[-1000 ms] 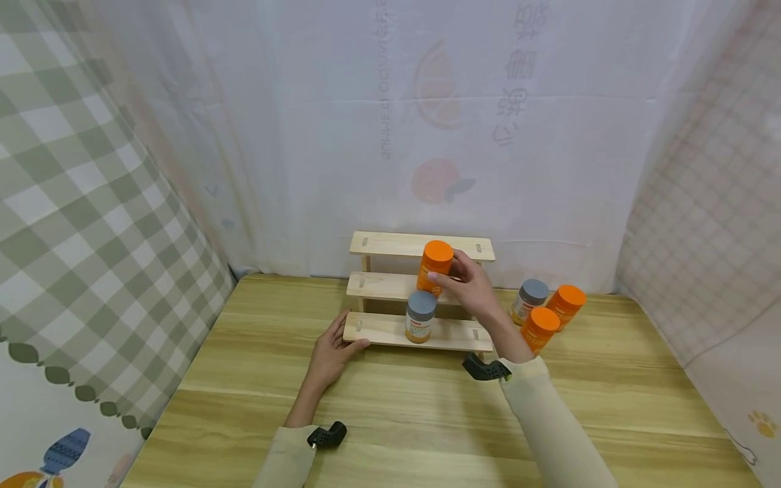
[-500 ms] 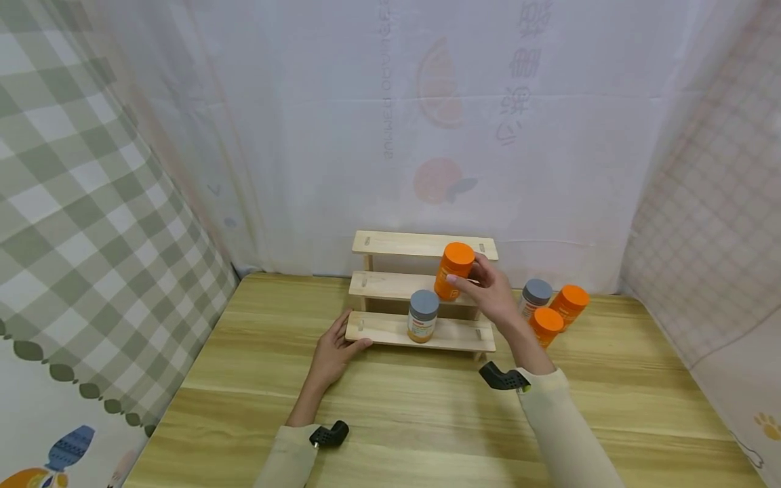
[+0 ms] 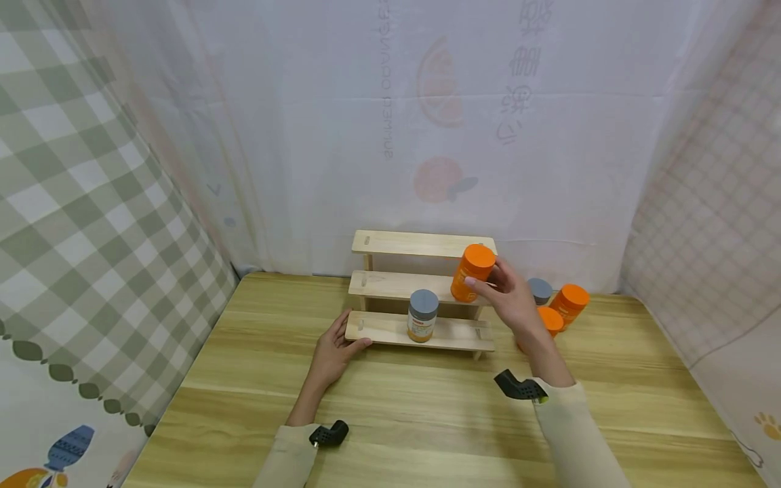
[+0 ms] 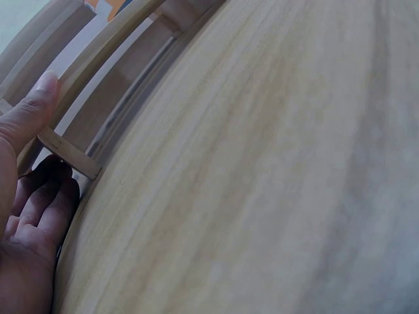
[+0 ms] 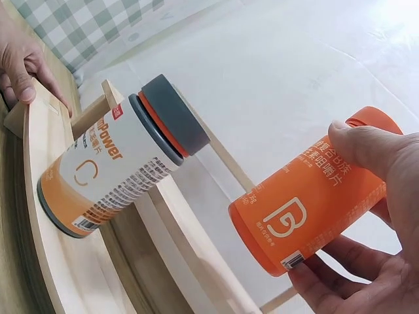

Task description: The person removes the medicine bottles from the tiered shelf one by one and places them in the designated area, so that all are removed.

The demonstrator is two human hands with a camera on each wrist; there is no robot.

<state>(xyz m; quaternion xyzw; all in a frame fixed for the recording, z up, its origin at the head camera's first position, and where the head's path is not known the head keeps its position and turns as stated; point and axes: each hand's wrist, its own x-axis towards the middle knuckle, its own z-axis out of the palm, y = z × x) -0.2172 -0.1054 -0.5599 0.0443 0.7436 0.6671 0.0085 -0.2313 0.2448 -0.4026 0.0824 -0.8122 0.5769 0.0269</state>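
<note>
A three-tier wooden step shelf [image 3: 390,286] stands at the back of the table. My left hand [image 3: 331,352] holds the left end of its lowest tier, thumb at the front edge and fingers curled around the end, as the left wrist view shows. A pill bottle with a grey cap [image 3: 422,316] stands upright on that lowest tier. My right hand [image 3: 515,298] grips an orange pill bottle [image 5: 308,196] marked with a B, thumb on one side and fingers on the other. In the head view this bottle overlaps the right part of the middle tier.
Right of the shelf stand two more orange bottles, one behind [image 3: 570,305] and one in front [image 3: 551,320], partly hidden by my right hand. A second grey-capped bottle [image 3: 539,290] is beside them. A white printed curtain [image 3: 293,169] hangs behind the table.
My right hand has carried the orange pill bottle to the right along the middle tier. My left hand keeps its hold on the shelf, and the grey-capped bottle stays put.
</note>
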